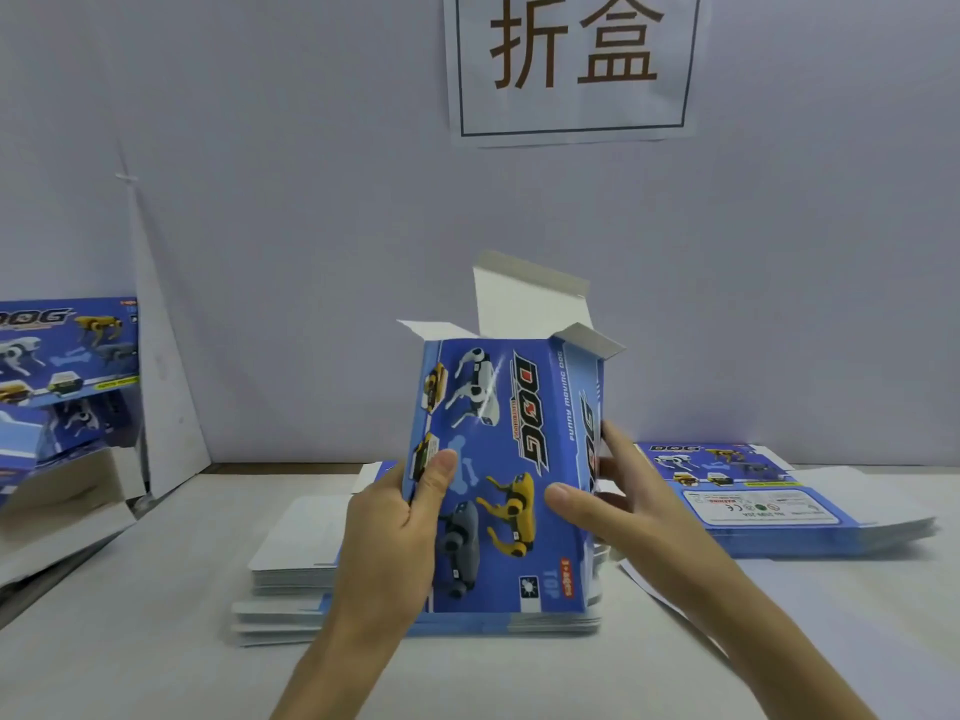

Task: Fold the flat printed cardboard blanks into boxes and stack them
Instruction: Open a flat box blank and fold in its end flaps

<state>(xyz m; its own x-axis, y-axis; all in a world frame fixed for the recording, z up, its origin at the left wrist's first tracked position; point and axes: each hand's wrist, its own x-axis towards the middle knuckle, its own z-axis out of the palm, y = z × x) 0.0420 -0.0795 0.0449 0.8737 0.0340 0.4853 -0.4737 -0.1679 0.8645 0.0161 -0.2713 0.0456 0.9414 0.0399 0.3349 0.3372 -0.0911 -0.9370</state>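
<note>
A blue printed box with robot dogs and the word DOG stands upright in the middle, its bottom end on a stack of flat blanks. Its white top flaps stick up, unfolded. My left hand grips the box's left edge, thumb on the front face. My right hand holds the right edge, thumb on the front and fingers round the side panel. A second stack of flat blanks lies at the right. Folded boxes are piled at the far left.
A white table carries everything. A pale wall rises behind it, with a paper sign bearing two large characters. A white cardboard sheet leans against the wall at the left, next to the folded boxes.
</note>
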